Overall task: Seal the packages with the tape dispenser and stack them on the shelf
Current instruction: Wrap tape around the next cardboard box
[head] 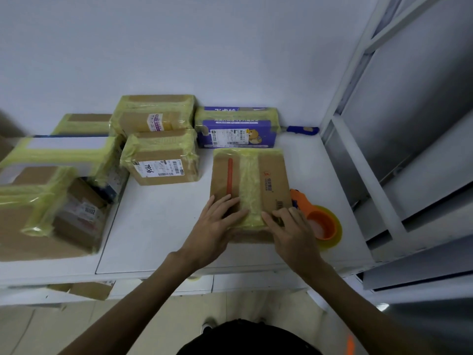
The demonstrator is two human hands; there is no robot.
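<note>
1. The left hand's fingers (231, 204) lie straight and spread, flat on the near end of the cardboard package (272, 175), gripping nothing.
2. The right hand's fingers (281, 214) are slightly bent and press the package's near right corner; they curl round nothing.
3. Between the left hand (217, 226) and the right hand (294, 233) runs a yellowish tape strip (249, 180), along the package's top.
4. The package lies flat near the counter's (158, 226) front edge, towards its right side.
5. The orange tape dispenser (321, 222) sits just beside the package's near right corner.
6. Taped boxes (161, 160) crowd the counter's back and left edges.
</note>
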